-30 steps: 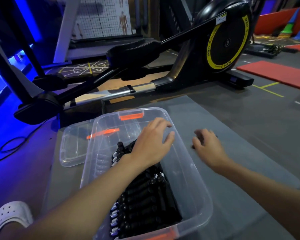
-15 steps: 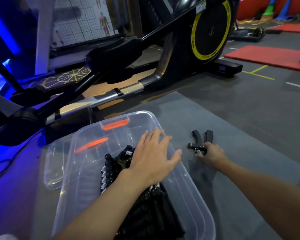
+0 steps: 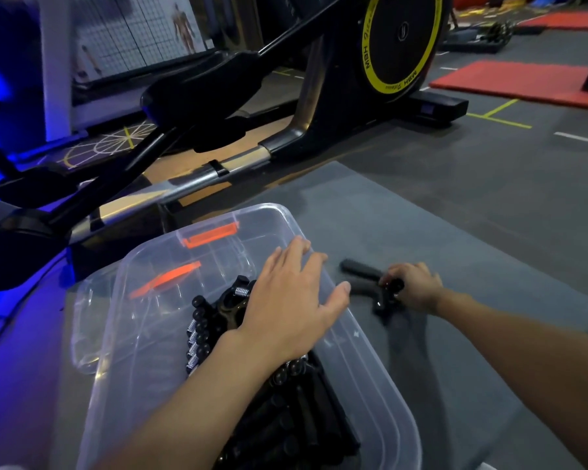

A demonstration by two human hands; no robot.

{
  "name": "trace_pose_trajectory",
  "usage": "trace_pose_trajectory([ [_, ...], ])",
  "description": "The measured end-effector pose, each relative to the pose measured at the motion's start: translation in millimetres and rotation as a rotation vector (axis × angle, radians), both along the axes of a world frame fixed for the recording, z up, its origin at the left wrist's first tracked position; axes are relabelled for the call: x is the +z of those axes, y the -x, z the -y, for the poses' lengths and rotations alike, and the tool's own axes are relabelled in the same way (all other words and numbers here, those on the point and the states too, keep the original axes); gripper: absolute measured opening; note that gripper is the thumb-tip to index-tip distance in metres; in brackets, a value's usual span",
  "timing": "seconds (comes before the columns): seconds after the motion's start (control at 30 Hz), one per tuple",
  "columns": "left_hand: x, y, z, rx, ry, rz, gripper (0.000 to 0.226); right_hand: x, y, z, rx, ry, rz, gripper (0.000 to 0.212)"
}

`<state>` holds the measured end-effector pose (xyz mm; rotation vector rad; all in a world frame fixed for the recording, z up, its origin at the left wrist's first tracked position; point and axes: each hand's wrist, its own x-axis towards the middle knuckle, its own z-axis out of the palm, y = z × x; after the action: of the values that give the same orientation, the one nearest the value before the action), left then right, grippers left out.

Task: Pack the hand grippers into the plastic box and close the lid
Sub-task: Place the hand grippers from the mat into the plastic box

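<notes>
Head view: our left hand (image 3: 286,300) lies open over the clear plastic box (image 3: 370,351), our right hand (image 3: 413,286) pinches a black spring-hinged hand gripper (image 3: 364,276) by its coil end; that loose pinch risks dropping it.

A clear, round-cornered plastic box (image 3: 370,378) with orange latches stood open on the grey floor mat (image 3: 455,249), near the mat's left edge. Inside, black hand grippers with chrome springs (image 3: 218,320) lay packed side by side along the box's middle — spring ends towards its left wall. The matching clear lid with an orange clip (image 3: 92,320) lay flat just beyond the box's left side, partly tucked under it. One more black hand gripper (image 3: 364,281) — handles splayed, somewhat blurred — lay on the mat just right of the box's far right corner.
</notes>
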<state>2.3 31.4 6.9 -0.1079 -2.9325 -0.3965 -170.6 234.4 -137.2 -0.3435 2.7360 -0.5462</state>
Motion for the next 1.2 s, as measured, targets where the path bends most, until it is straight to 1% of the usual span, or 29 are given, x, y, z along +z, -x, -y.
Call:
trace_pose_trajectory([
  [0.03, 0, 0, 0, 0.001, 0.0, 0.004, 0.059, 1, -1, 2, -0.008, 0.027, -0.022, 0.05],
  [0.1, 0, 0, 0, 0.002, 0.003, 0.008, 0.058, 0, -7, 6, -0.122, 0.147, -0.036, 0.056],
  [0.13, 1, 0, -1, 0.002, 0.004, 0.008, 0.058, -2, -12, 8, -0.169, 0.173, -0.015, 0.063],
  [0.2, 1, 0, -1, 0.002, 0.006, 0.009, 0.057, -8, -24, 9, -0.14, 0.101, 0.014, 0.083],
  [0.27, 2, 0, -1, 0.006, 0.007, 0.015, 0.057, -16, -34, 6, -0.042, 0.004, 0.002, 0.106],
  [0.33, 2, 0, -2, 0.008, 0.009, 0.021, 0.058, -22, -35, -1, 0.02, -0.048, -0.036, 0.118],
  [0.4, 2, -1, -2, 0.01, 0.008, 0.025, 0.058, -22, -30, -8, -0.002, 0.058, -0.023, 0.119],
  [0.5, 2, -1, -2, 0.014, 0.012, 0.033, 0.057, -15, -24, -13, -0.007, 0.225, 0.044, 0.108],
  [0.57, 2, 0, -2, 0.017, 0.015, 0.033, 0.056, -18, -23, -18, -0.047, 0.267, -0.049, 0.097],
  [0.63, 2, 0, -3, 0.018, 0.01, 0.031, 0.056, -22, -29, -22, -0.158, 0.267, -0.159, 0.085],
  [0.67, 2, 0, -3, 0.016, 0.007, 0.03, 0.056, -22, -34, -22, -0.211, 0.251, -0.167, 0.082],
  [0.7, 1, 0, -4, 0.016, 0.004, 0.029, 0.056, -23, -40, -21, -0.24, 0.227, -0.153, 0.085],
  [0.73, 1, -1, -4, 0.016, 0.001, 0.029, 0.056, -24, -46, -17, -0.245, 0.206, -0.132, 0.093],
  [0.8, 1, -1, -4, 0.017, 0.001, 0.026, 0.056, -24, -59, -8, -0.212, 0.174, -0.113, 0.111],
  [0.87, 2, -1, -4, 0.013, 0.008, 0.03, 0.056, -27, -68, 0, -0.178, 0.132, -0.135, 0.123],
  [0.97, 3, -1, -4, 0.014, 0.01, 0.037, 0.056, -31, -79, 6, -0.216, 0.121, -0.206, 0.126],
  [1.03, 3, -1, -5, 0.013, 0.01, 0.04, 0.056, -32, -82, 8, -0.247, 0.128, -0.213, 0.129],
  [1.1, 4, -1, -4, 0.014, 0.004, 0.045, 0.056, -32, -85, 8, -0.232, 0.124, -0.21, 0.132],
  [1.2, 4, -1, -4, 0.01, 0.001, 0.046, 0.055, -29, -86, 3, -0.212, 0.148, -0.22, 0.127],
])
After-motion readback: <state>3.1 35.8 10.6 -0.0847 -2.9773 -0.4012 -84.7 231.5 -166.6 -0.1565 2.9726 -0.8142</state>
